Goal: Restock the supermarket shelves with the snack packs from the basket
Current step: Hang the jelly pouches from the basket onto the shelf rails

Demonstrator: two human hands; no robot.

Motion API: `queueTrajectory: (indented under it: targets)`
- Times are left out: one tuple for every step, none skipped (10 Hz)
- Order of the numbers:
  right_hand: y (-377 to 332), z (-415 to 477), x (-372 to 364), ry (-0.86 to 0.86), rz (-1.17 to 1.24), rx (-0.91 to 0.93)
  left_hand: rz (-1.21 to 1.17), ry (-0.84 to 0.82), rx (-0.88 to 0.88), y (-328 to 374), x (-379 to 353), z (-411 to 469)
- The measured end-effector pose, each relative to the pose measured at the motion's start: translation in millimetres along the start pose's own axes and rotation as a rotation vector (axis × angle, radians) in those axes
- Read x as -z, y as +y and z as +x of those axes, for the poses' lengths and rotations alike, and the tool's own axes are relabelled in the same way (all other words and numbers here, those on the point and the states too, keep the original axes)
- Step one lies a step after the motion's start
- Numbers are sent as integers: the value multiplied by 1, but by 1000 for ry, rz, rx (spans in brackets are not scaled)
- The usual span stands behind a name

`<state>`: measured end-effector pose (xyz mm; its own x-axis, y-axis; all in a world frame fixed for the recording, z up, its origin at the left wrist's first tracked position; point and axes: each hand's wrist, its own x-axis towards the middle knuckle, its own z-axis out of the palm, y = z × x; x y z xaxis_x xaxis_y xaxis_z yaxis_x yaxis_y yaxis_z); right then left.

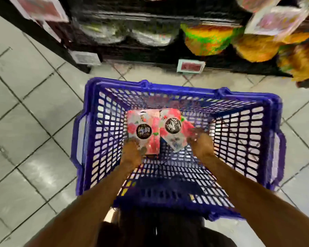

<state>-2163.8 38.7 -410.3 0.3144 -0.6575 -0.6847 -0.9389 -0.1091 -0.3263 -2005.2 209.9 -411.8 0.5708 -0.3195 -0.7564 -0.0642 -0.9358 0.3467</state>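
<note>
Head view, pick-up step: inside the blue plastic lattice basket (168,88), the left hand (132,152) clamps its fingers on one pink glossy snack pack (144,122) and the right hand (200,142) on its tilted twin (176,116); next, both probably need lifting to the dark shelves (141,56).

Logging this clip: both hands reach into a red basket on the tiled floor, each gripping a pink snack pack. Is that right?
No: the head view shows a blue basket, not a red one. It stands on the tiled floor, the left hand gripping the left pink pack, the right hand the right pink pack.
</note>
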Motion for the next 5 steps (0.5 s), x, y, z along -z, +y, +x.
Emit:
queueTrajectory:
  targets:
    - [4, 34, -27, 64, -62, 17, -125, -30, 164, -12, -26, 50]
    - [4, 48, -50, 88, -111, -45, -11, 143, 186, -10, -42, 58]
    - [0, 45, -63, 16, 18, -196, -184, 48, 250, -6, -53, 55]
    - [0, 24, -66, -170, 379, -327, -674, -107, 339, 5, -36, 44]
    - [-3, -25, -46, -117, 804, -431, -694, -158, 251, 11, -4, 8]
